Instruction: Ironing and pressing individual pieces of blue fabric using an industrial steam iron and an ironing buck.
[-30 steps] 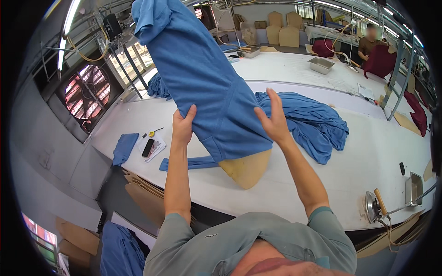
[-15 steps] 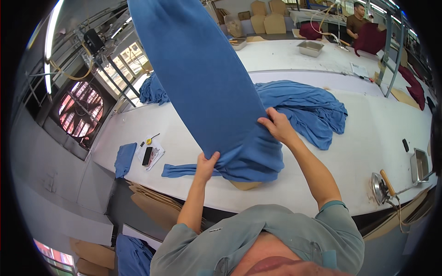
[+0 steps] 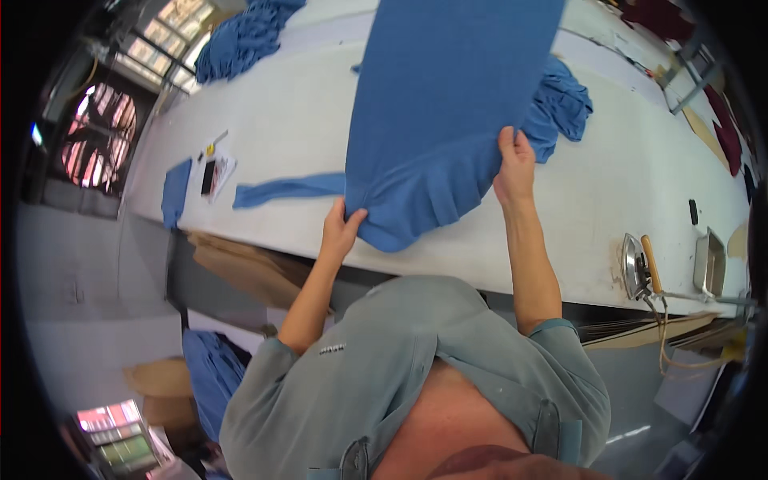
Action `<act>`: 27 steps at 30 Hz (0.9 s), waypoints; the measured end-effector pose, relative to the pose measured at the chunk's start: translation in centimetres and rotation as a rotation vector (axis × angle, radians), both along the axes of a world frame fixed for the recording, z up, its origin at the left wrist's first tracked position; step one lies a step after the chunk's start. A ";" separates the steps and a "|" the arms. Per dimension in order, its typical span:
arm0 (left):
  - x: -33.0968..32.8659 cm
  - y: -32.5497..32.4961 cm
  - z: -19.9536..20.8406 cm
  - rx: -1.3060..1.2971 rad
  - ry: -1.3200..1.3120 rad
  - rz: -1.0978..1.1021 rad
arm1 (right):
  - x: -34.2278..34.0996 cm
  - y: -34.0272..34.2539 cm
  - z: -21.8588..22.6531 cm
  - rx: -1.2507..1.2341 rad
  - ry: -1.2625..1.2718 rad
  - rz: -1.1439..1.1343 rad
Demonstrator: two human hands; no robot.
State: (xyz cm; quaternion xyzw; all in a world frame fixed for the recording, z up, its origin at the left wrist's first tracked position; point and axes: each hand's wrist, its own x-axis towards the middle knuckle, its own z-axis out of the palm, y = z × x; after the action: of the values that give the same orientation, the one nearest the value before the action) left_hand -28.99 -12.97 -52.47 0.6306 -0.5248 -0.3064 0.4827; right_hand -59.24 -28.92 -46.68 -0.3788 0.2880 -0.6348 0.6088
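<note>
A blue knit garment (image 3: 448,104) is spread flat and smooth between my hands, its far end running past the top of the picture. Its near end hangs in loose folds, and a long sleeve (image 3: 292,189) trails left across the white table (image 3: 280,136). My left hand (image 3: 342,228) pinches the left edge between thumb and fingers. On the right edge, higher up, my right hand (image 3: 517,166) grips with its thumb on top. Whatever may lie inside the garment is hidden. Behind it on the right lies more crumpled blue cloth (image 3: 564,104).
An iron (image 3: 638,268) stands at the right front by a metal tray (image 3: 710,264). At left are a folded blue cloth (image 3: 176,192), a black phone-like object (image 3: 209,178) on papers and a tape measure (image 3: 210,150). A blue heap (image 3: 248,40) sits at the far left.
The garment has swung from leaning left to nearly straight ahead, and its near end has come closer to me. Both hands keep hold. My view has tipped downward.
</note>
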 end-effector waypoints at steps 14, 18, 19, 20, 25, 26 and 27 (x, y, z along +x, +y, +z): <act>-1.8 2.7 4.0 0.338 0.438 0.193 | -1.4 8.4 -7.3 0.298 0.211 -0.037; -0.9 2.2 3.5 0.360 0.647 0.116 | -1.4 8.2 -7.5 0.318 0.304 0.022; -0.5 2.4 3.0 0.368 0.615 0.116 | -1.2 8.4 -7.5 0.337 0.307 0.019; -0.2 2.7 2.5 0.376 0.582 0.117 | -1.0 8.7 -7.5 0.357 0.310 0.017; 0.9 5.7 -0.2 0.365 0.578 0.250 | 2.7 11.7 -6.6 0.418 0.283 -0.057; 1.2 6.4 -0.6 0.358 0.584 0.295 | 3.3 12.1 -6.5 0.431 0.271 -0.080; 1.6 6.9 -0.9 0.354 0.589 0.300 | 3.7 12.2 -6.6 0.427 0.276 -0.075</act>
State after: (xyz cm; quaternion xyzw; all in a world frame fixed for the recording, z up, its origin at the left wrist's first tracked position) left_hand -27.42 -6.03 -53.40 0.6589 -0.2041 -0.4867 0.5361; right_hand -55.51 -16.70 -53.32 -0.3136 0.5096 -0.5240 0.6061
